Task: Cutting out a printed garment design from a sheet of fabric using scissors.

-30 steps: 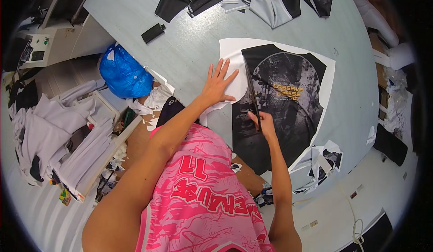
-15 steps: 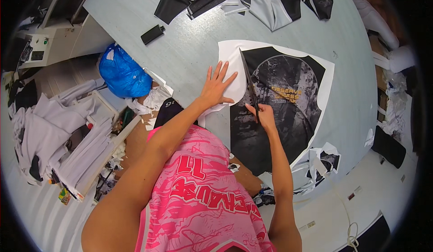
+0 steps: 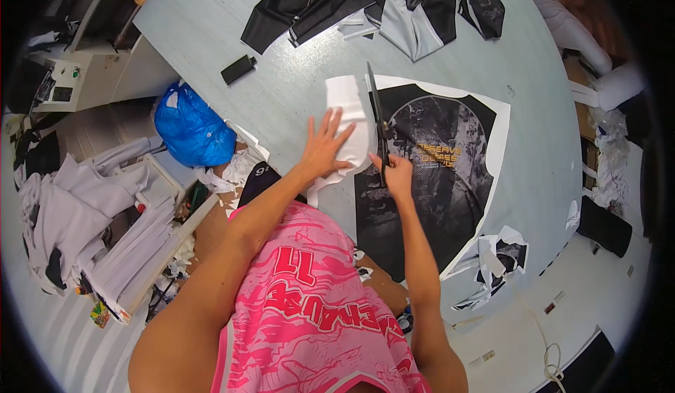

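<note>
My right hand (image 3: 396,175) grips a pair of long dark scissors (image 3: 376,98) by the handles. The blades point away from me along the left edge of a black printed fabric panel (image 3: 436,210), their tips past its top left corner. This panel lies flat, with a white margin along its top and right edges and a grey picture with yellowish lettering in the middle. Left of the scissors, my left hand (image 3: 325,143) lies with fingers spread on a strip of white fabric (image 3: 342,89). A gap of tabletop shows between the strip and the panel.
Black and grey fabric pieces (image 3: 316,3) lie across the far side of the table (image 3: 288,76). A small black case (image 3: 238,70) rests left of them. White and black offcuts (image 3: 503,256) lie near the right edge. A blue bag (image 3: 193,126) and stacked pale fabric (image 3: 133,235) stand at left.
The white strip has come apart from the panel's left edge, and my left hand has shifted left with it. The scissors have moved a little leftward and farther from me.
</note>
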A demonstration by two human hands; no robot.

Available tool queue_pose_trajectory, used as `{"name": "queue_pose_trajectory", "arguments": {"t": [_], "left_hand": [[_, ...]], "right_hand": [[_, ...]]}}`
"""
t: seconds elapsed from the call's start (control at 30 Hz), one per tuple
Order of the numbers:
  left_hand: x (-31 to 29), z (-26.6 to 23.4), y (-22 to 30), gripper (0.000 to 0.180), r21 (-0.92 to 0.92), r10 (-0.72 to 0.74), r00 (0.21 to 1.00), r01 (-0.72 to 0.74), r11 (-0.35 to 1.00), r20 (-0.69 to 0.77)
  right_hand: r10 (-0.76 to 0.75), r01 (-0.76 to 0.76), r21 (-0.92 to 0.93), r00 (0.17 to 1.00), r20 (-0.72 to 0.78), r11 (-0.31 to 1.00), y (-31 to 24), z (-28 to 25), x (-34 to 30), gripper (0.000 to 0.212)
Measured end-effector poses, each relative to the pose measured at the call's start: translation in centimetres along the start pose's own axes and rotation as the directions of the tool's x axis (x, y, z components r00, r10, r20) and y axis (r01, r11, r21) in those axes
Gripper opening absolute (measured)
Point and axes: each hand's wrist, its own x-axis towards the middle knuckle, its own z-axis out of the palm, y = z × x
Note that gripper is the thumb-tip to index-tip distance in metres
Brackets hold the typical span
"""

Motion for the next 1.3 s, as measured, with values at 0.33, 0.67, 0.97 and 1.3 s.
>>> {"name": "queue_pose_trajectory", "arguments": {"t": [0.33,0.67,0.97,1.3], "left_hand": [[-2.8,-2.5,-4.9,0.086,0.063,-0.267,0.922,0.295,0.953,-0.281],[15.4,1.4,8.8,0.094,0.187,0.354,0.917,-0.386,0.903,0.183],[-1.7,-6.4,-2.7,0.093,0.318,-0.309,0.929,0.236,0.918,0.202],[22.1,1.3,9.2,0.081,0.278,0.392,0.914,-0.404,0.871,0.103]], "right_hand": [[0.110,-0.152,0.030,0.550,-0.828,0.988,6.2,4.7,-16.1,0.035],[0.421,-0.452,0.297,0.201,-0.885,0.841,14.2,0.4,-21.0,0.049],[0.428,-0.436,0.299,0.235,-0.872,0.849,19.3,-7.0,-19.7,0.048],[0.224,-0.417,0.131,0.182,-0.957,0.899,30.4,-26.7,-8.9,0.068]]}}
